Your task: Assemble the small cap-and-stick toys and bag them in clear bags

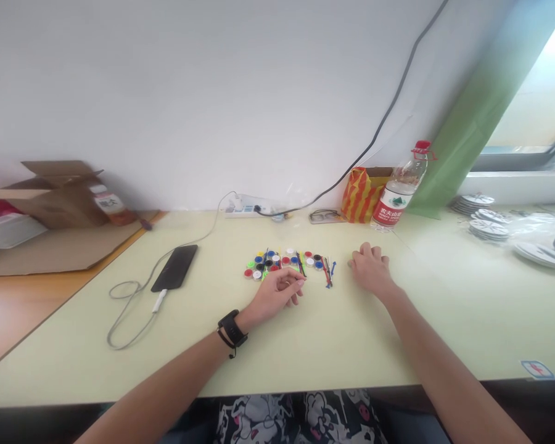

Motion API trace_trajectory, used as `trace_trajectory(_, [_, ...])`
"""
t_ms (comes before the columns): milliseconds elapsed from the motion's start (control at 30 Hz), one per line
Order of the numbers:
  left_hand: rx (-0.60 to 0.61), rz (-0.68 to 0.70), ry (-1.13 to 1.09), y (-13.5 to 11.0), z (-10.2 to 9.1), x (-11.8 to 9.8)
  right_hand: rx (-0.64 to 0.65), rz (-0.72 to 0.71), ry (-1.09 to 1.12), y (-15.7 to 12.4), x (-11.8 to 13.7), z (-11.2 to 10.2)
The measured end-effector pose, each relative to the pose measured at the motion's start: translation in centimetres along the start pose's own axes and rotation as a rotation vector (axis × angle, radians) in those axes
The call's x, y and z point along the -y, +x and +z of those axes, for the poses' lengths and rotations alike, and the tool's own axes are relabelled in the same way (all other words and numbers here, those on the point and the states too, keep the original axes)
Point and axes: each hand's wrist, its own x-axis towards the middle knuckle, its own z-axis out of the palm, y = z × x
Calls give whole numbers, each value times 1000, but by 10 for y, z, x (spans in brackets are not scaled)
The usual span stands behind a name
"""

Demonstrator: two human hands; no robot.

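Note:
A cluster of small coloured paint pots [280,262] and thin coloured brushes [328,271] lies at the middle of the pale green table [305,345]. My left hand [277,293], with a black watch on the wrist, rests just in front of the pots with its fingers curled and pinched at their near edge; what they hold is too small to make out. To the right of the brushes my right hand [370,268] lies on the table, knuckles up and fingers curled under, apart from the pots.
A black phone [174,267] with a white cable lies left of centre. At the wall stand a power strip [245,206], glasses [326,216], a striped bag [361,194] and a water bottle [400,191]. Stacked white plates [488,225] sit far right, cardboard boxes [60,197] far left.

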Motion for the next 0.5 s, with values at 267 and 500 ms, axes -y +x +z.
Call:
trace_trajectory(267, [-3, 14, 1, -1, 2, -3, -132, 138, 104, 4, -19, 5])
trace_trajectory(500, [12, 72, 50, -3, 3, -2, -210, -28, 279, 2, 2, -6])
